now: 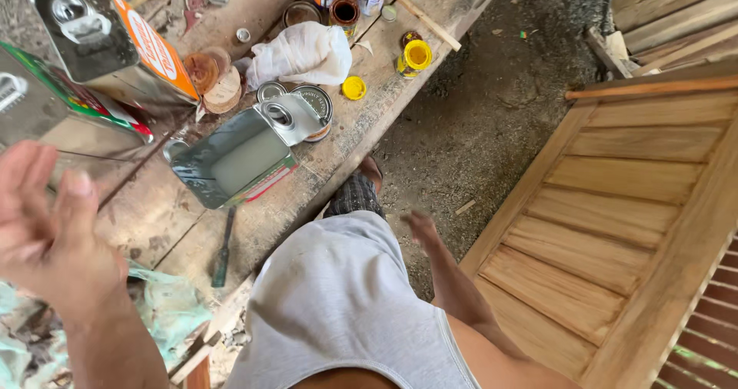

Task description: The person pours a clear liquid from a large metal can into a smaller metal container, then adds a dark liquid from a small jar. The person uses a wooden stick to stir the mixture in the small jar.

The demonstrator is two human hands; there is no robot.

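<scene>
Rectangular metal can (234, 158), lying on its side on the plank workbench (161, 212), is the object nearest the raised left hand (46, 227). That hand is open, fingers spread and slightly curled, holding nothing; it hovers above the bench's near left part and hides the boards beneath it. The right hand (421, 227) hangs low over the dirt floor (477, 120), blurred; whether its fingers are open or curled cannot be told. A dark-handled tool (223, 251) lies just beside the can, its tip hard to make out. Two larger tins (108, 43) stand at the upper left, one cut off by the frame edge. A white cloth (304, 54), small jars and a yellow cap (354, 88) sit further along. A bare strip of floor separates the bench edge from the slatted wooden door (615, 204) at right.
</scene>
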